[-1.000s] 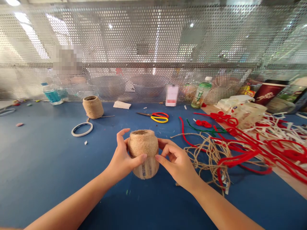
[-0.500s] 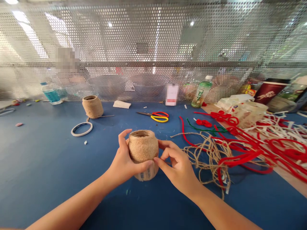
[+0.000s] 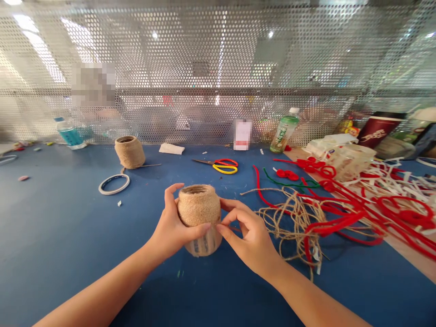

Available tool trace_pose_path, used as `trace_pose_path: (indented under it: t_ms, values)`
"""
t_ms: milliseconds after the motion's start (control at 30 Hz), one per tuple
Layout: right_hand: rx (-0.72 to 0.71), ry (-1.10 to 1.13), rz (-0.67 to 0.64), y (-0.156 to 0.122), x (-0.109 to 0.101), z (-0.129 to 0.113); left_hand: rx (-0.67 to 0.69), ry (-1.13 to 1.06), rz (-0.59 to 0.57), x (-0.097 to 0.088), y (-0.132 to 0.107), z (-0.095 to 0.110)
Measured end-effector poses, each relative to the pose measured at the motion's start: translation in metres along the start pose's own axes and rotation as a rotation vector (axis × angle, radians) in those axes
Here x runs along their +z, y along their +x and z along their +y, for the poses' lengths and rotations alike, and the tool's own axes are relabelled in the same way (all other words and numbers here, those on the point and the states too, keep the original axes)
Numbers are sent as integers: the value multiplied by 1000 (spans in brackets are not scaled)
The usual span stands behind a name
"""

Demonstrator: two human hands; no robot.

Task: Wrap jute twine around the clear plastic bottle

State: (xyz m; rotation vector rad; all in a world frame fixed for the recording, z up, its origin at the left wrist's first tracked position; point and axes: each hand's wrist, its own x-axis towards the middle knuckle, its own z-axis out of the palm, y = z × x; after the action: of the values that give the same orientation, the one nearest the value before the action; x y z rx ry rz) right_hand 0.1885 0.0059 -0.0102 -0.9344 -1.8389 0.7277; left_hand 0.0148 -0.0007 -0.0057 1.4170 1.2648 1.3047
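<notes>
Head view: our left hand (image 3: 172,229) curves around the left side of a twine-wrapped jar (image 3: 199,209), its thumb across the front. Our right hand (image 3: 252,236) is at the jar's right edge, thumb and fingertips drawn narrow; we cannot tell whether they pinch a strand.

The jar is at the near middle of a blue table (image 3: 68,240), its mouth facing up and its long axis close to upright. Twine covers its upper part; bluish marks lower down are too small for us to read.

Just right of our right hand lies a loose tangle of twine (image 3: 294,218), touching fuzzy red strands (image 3: 340,222). Beyond the jar, we see scissors (image 3: 225,169) with one red and one yellow handle, blades pointing left. Farther left are a tape roll (image 3: 111,193) and a second wrapped jar (image 3: 132,153).

Toward the back right, a green-labelled bottle (image 3: 282,134) and a maroon cup (image 3: 376,132) carry white lettering we cannot make out.
</notes>
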Motion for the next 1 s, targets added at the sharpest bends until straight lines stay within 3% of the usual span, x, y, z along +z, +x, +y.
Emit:
trace_pose_path:
  t_ms: [600, 1000]
  values:
    - [87, 18, -8, 5, -4, 0, 28, 43, 10, 1, 0, -1]
    - [145, 91, -57, 10, -10, 6, 41, -46, -7, 1, 1, -2]
